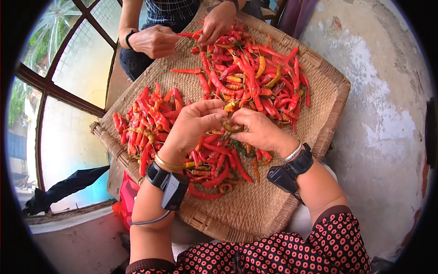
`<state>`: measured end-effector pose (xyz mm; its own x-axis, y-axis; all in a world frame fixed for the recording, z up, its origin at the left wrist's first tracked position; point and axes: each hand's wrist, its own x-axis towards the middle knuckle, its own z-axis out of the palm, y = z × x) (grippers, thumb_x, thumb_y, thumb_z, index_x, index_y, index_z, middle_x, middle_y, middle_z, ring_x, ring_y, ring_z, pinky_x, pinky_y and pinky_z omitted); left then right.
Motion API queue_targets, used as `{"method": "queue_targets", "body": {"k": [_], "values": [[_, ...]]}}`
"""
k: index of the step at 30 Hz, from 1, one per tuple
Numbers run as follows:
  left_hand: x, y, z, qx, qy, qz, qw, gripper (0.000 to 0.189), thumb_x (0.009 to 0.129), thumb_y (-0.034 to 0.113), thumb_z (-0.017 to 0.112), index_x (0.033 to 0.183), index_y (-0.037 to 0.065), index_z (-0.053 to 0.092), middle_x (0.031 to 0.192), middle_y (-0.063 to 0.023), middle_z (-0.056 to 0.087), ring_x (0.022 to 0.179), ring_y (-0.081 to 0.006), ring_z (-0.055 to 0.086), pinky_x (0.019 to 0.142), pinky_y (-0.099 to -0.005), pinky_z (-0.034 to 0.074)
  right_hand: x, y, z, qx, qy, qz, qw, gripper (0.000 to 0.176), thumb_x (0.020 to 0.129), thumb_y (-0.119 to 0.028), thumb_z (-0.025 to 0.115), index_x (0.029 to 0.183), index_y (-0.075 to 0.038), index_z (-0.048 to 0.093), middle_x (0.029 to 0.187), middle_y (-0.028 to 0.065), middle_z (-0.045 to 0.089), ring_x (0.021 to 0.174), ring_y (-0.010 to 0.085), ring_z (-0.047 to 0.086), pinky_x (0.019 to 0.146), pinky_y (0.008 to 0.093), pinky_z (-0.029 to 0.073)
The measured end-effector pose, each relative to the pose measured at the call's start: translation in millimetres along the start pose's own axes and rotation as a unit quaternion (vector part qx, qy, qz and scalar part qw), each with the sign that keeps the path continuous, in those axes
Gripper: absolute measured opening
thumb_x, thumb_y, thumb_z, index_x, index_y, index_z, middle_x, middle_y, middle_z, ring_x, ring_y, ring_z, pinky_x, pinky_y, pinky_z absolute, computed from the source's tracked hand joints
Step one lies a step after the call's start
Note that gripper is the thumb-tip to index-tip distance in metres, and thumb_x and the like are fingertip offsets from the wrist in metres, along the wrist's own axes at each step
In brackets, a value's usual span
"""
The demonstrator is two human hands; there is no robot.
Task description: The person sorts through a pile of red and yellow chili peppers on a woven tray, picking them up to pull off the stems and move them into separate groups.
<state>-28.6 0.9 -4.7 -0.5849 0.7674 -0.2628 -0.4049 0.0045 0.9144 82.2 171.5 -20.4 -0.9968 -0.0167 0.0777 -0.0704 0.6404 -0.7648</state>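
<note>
The right hand (pixel 262 130) is nearly closed, a curved brownish pepper (pixel 233 129) pinched between its thumb and fingers. The left hand (pixel 196 122) is half curled, its tips right beside that pepper; whether it grips anything I cannot tell. Below both hands lies the near pile (pixel 221 153) of mostly red peppers, with some yellow and dark ones. The left pile (pixel 145 121) and the larger far pile (pixel 273 86) lie around them, all on a woven tray (pixel 255 205). Across the tray, another person's two hands (pixel 157 42) hold a red pepper (pixel 186 34). Beyond stand a window (pixel 73 137) on the left and a patchy wall (pixel 378 137) on the right.
</note>
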Motion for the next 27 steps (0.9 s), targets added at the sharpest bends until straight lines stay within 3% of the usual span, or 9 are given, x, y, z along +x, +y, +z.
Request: {"method": "queue_targets", "body": {"k": [3,5,10,13,16,18,20,22,27], "values": [[1.0,-2.6,-1.1,-0.004,-0.003,0.006,1.0,0.027,0.083,0.002,0.059,0.11,-0.001,0.056,0.093,-0.0047,0.063,0.084,-0.0113,0.06,0.075,-0.0245,0.049,2.1,-3.7,-6.2,-0.003,-0.084,0.034,0.996,0.029,0.075,-0.026,0.063,0.093,-0.004,0.061,0.076,0.0176,0.06,0.076,0.0351,0.059,0.069,0.0408,0.047],[1.7,-8.2,-2.2,0.241,-0.038,0.077,0.967,0.027,0.082,0.001,0.061,0.108,-0.001,0.058,0.092,-0.0033,0.063,0.082,-0.007,0.058,0.073,-0.0226,0.048,0.4,-5.8,-8.1,0.006,-0.1,0.074,0.992,0.027,0.075,-0.027,0.061,0.086,-0.003,0.062,0.073,0.0192,0.059,0.074,0.036,0.059,0.067,0.0416,0.046],[-4.5,-2.8,7.2,0.363,-0.097,0.049,0.926,0.016,0.079,0.004,0.065,0.094,-0.002,0.064,0.079,0.001,0.063,0.074,-0.0044,0.055,0.069,-0.0203,0.047,-0.5,-4.9,-9.9,-0.001,-0.097,0.07,0.993,0.024,0.075,-0.027,0.061,0.084,-0.004,0.063,0.075,0.0177,0.06,0.074,0.0339,0.06,0.066,0.041,0.047],[-4.0,6.1,-0.3,0.364,-0.025,-0.002,0.931,0.013,0.08,0.004,0.063,0.091,-0.002,0.065,0.074,0.0014,0.061,0.068,-0.0044,0.053,0.064,-0.0207,0.046,-4.4,2.5,-20.7,-0.051,-0.08,0.075,0.993,0.022,0.075,-0.023,0.061,0.084,-0.003,0.062,0.073,0.0138,0.062,0.07,0.0274,0.061,0.064,0.0356,0.047],[9.8,4.3,-15.7,0.182,0.111,0.075,0.974,0.024,0.086,0.011,0.059,0.104,-0.004,0.059,0.074,0.0002,0.059,0.064,-0.0055,0.053,0.058,-0.0213,0.046,-8.3,12.8,-32.7,-0.071,-0.044,0.111,0.99,0.021,0.075,-0.021,0.063,0.083,-0.001,0.062,0.072,0.0114,0.064,0.068,0.0237,0.063,0.062,0.032,0.048],[15.1,-1.3,-13.3,0.188,0.213,0.2,0.938,0.028,0.087,0.013,0.057,0.11,-0.005,0.056,0.078,-0.0021,0.058,0.066,-0.0059,0.054,0.056,-0.0204,0.045,-13.8,15.9,-36.2,-0.132,-0.034,0.125,0.983,0.02,0.073,-0.02,0.064,0.082,-0.002,0.063,0.074,0.0127,0.064,0.07,0.0269,0.062,0.063,0.0343,0.048],[12.2,-3.7,-20.6,0.255,0.185,0.164,0.935,0.031,0.085,0.013,0.059,0.111,-0.004,0.056,0.082,-0.0032,0.059,0.069,-0.0057,0.054,0.056,-0.021,0.045,-17.0,18.3,-36.8,-0.164,-0.052,0.127,0.977,0.02,0.072,-0.024,0.066,0.079,-0.005,0.064,0.079,0.0139,0.064,0.079,0.0311,0.061,0.069,0.0404,0.047],[8.3,-5.4,-15.1,0.486,0.12,0.219,0.838,0.032,0.083,0.013,0.062,0.11,-0.003,0.056,0.08,-0.0037,0.059,0.068,-0.0066,0.054,0.058,-0.0241,0.046,-18.5,17.2,-35.6,-0.229,-0.107,0.127,0.959,0.019,0.07,-0.02,0.066,0.081,-0.004,0.063,0.076,0.0149,0.062,0.075,0.0313,0.061,0.065,0.0392,0.047],[-0.6,-12.8,5.5,0.578,-0.022,0.155,0.801,0.024,0.074,0.013,0.065,0.094,0.0,0.062,0.073,-0.0151,0.062,0.065,-0.0248,0.061,0.062,-0.0323,0.047,-18.5,16.0,-31.9,-0.32,-0.177,0.158,0.917,0.019,0.068,-0.02,0.067,0.079,-0.004,0.065,0.077,0.015,0.063,0.076,0.0314,0.061,0.066,0.0398,0.048]]}}
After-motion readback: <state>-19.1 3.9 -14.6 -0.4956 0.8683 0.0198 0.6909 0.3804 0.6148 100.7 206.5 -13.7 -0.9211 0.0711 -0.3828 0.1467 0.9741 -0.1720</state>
